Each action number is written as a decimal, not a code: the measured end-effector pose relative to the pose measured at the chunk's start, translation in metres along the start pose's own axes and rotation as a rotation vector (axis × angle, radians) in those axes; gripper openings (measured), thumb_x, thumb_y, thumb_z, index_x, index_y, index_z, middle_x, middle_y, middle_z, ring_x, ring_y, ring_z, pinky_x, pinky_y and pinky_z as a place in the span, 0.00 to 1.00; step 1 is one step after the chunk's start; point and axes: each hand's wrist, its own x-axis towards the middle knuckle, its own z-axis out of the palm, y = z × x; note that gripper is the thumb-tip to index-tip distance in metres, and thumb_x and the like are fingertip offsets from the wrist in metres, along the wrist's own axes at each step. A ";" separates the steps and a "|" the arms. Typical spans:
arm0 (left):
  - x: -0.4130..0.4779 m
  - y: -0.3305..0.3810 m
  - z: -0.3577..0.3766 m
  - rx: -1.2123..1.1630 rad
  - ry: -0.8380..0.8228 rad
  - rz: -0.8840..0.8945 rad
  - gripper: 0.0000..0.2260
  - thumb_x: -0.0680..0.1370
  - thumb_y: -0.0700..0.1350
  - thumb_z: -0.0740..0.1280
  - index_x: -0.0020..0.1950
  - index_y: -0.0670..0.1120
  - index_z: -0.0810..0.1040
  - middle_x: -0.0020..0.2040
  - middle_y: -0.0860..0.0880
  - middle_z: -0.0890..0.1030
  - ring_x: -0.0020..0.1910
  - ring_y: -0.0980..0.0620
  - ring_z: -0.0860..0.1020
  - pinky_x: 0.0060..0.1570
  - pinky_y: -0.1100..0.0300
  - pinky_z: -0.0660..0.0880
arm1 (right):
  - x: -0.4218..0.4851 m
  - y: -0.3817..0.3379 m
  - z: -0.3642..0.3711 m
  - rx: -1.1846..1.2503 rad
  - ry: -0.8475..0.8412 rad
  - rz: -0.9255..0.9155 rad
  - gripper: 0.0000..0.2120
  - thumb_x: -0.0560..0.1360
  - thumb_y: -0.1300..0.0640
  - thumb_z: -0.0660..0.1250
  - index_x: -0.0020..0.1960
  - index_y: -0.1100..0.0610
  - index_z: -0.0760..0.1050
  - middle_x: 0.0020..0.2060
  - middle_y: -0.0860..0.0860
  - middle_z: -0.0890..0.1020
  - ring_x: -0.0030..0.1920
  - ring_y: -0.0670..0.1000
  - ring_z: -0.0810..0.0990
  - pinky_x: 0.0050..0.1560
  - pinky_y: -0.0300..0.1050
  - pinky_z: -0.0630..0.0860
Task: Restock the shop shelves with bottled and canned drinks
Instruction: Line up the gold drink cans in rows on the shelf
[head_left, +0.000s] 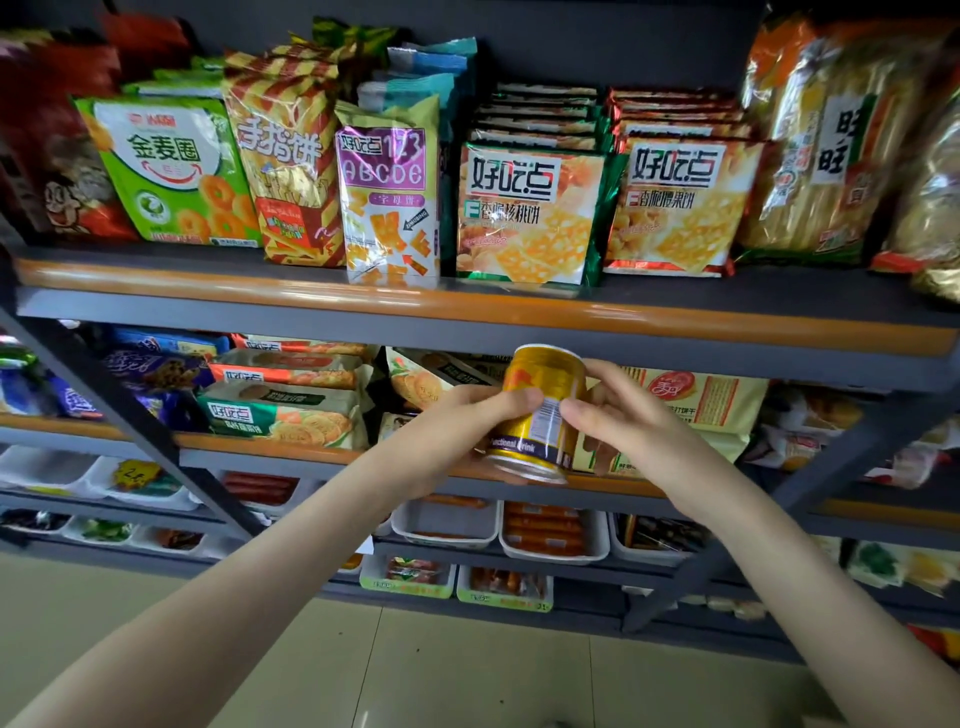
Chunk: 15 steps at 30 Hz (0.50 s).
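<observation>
A gold drink can (543, 415) is held in mid-air by two hands in front of dark shop shelves, seen from the head camera. The can is gripped from both sides: the left hand (447, 431) is wrapped round its left side with the thumb laid across the label, and the right hand (639, 421) is curled round its right side, fingertips on the label. The can sits directly between the hands, about equally close to each. Its long axis is close to upright, with the top leaning a little to the right and away toward the shelves, so that the bottom rim is turned slightly toward the camera. It is held just in front of the orange-edged middle shelf (260, 447), level with the flat biscuit packs (280, 415) lying there, and below the upper shelf (467, 306), where upright snack bags (530, 208) are lined up. Lower down, white trays of sausages (550, 535) are racked above a pale tiled floor (363, 665). No bottles or other cans can be made out on these shelves, so a short forward push would meet only snacks; a drinks section probably has to be found elsewhere.
</observation>
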 end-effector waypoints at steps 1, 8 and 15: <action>-0.002 0.001 0.001 -0.078 -0.031 -0.021 0.23 0.69 0.57 0.72 0.56 0.42 0.79 0.49 0.44 0.85 0.47 0.47 0.83 0.48 0.50 0.81 | 0.000 0.001 0.001 -0.001 -0.007 -0.016 0.26 0.66 0.39 0.66 0.63 0.41 0.70 0.52 0.48 0.79 0.50 0.45 0.81 0.50 0.45 0.78; -0.010 0.015 -0.005 -0.038 -0.010 0.036 0.19 0.71 0.55 0.69 0.57 0.44 0.79 0.49 0.46 0.85 0.48 0.47 0.83 0.45 0.54 0.80 | -0.006 -0.023 0.002 -0.116 0.038 -0.135 0.32 0.65 0.37 0.65 0.68 0.32 0.62 0.57 0.31 0.72 0.56 0.35 0.75 0.54 0.38 0.75; -0.025 0.072 -0.015 0.374 0.299 0.413 0.23 0.63 0.64 0.75 0.51 0.53 0.78 0.39 0.54 0.84 0.38 0.57 0.81 0.41 0.62 0.76 | -0.002 -0.085 -0.003 -0.111 0.086 -0.334 0.22 0.70 0.39 0.63 0.63 0.28 0.67 0.58 0.28 0.74 0.52 0.35 0.79 0.56 0.50 0.80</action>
